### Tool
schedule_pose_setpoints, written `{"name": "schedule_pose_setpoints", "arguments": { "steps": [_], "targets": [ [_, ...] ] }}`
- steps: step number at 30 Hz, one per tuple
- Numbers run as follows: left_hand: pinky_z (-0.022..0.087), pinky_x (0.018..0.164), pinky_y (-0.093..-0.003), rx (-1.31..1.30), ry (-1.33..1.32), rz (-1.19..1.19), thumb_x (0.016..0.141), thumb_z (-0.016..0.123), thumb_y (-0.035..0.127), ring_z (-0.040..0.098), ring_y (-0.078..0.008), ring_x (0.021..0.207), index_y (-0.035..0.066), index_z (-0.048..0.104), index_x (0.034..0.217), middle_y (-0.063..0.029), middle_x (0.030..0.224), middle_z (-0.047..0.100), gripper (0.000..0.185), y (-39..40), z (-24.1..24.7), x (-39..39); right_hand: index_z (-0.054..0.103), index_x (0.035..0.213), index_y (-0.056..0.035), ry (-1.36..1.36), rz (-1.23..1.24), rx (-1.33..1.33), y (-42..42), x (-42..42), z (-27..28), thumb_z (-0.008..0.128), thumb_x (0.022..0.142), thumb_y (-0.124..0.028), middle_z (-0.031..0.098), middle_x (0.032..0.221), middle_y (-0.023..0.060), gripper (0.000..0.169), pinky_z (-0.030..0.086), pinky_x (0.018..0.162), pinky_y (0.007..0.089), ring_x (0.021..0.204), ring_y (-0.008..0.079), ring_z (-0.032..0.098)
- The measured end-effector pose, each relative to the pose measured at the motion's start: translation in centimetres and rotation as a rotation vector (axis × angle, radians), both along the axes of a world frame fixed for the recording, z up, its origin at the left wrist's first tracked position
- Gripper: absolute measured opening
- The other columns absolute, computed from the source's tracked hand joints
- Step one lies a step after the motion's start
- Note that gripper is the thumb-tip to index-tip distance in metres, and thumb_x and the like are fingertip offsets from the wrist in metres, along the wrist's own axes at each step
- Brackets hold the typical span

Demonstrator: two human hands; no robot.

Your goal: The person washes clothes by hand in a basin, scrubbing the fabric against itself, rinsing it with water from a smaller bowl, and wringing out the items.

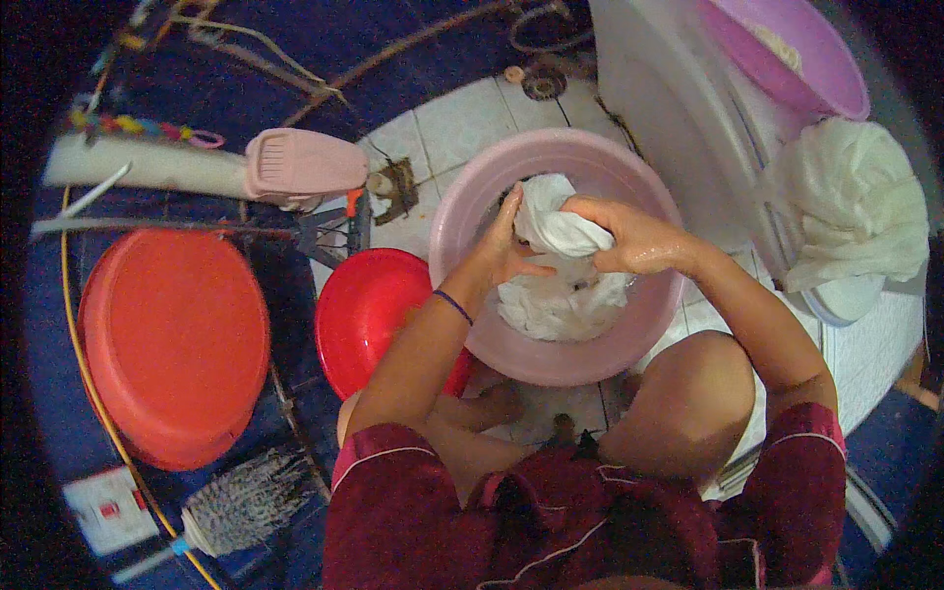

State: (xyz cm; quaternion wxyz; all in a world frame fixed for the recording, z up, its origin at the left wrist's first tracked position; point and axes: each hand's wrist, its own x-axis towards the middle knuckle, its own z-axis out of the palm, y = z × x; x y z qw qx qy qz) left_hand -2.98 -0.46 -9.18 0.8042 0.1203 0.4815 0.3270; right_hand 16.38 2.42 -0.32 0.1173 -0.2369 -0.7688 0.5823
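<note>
My right hand (638,237) grips a twisted wet white cloth (557,214) at its right end, above a pink plastic basin (461,221). At the cloth's left end is my left hand (503,247), fingers and thumb spread apart. Its fingertips reach the cloth's edge, but I cannot tell whether they press on it. Below both hands, more white fabric (560,310) lies wet in the bottom of the basin. Water glistens on my right hand and wrist.
A red bowl (365,317) touches the basin's left side. Further left stand an upturned orange-red tub (177,332), a mop head (251,498) and a pink scoop (306,162). White fabric (855,199) and a purple basin (826,66) are at right. A floor drain (543,81) lies beyond.
</note>
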Motion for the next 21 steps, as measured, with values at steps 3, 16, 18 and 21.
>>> {"name": "schedule_pose_setpoints", "arguments": {
  "steps": [3,16,18,21],
  "targets": [
    [0.037,0.082,-0.0456,0.138,-0.362,0.135,0.075,0.041,0.054,0.044,-0.0263,0.101,0.012,0.037,0.117,-0.0084,0.112,0.044,0.059,0.1,5.8,-0.7,0.047,0.095,-0.0068,-0.042,0.092,0.273,-0.3,-0.4,3.9,0.057,0.052,-0.003,0.052,0.094,0.0110,0.045,0.036,0.080,0.0333,0.093,0.0263,0.048],
    [0.041,0.074,-0.0267,0.605,0.079,-0.005,0.072,0.061,0.022,0.051,-0.0141,0.087,0.004,0.047,0.105,-0.0045,0.095,0.053,0.040,-3.6,11.7,1.6,0.048,0.075,-0.0072,0.277,-0.604,-0.378,-2.7,-1.0,2.2,0.042,0.053,0.003,0.048,0.078,-0.0005,0.025,0.035,0.069,0.0218,0.078,0.0135,0.047],
    [0.039,0.077,-0.0275,0.665,0.216,-0.006,0.073,0.059,0.028,0.050,-0.0157,0.090,0.003,0.047,0.106,-0.0054,0.098,0.053,0.043,-3.0,12.3,2.3,0.049,0.077,-0.0059,0.422,-0.729,-0.493,-2.6,-0.1,2.0,0.042,0.052,0.002,0.049,0.077,0.0007,0.027,0.036,0.067,0.0220,0.077,0.0133,0.047],
    [0.035,0.082,-0.0291,0.771,0.775,-0.147,0.075,0.049,0.045,0.046,-0.0179,0.098,0.001,0.045,0.110,-0.0085,0.105,0.049,0.056,-2.1,12.5,1.8,0.048,0.082,-0.0057,0.619,-0.668,-0.602,-2.8,-0.5,3.1,0.043,0.049,0.001,0.050,0.078,0.0026,0.034,0.038,0.067,0.0225,0.073,0.0144,0.049]
  ]
}}
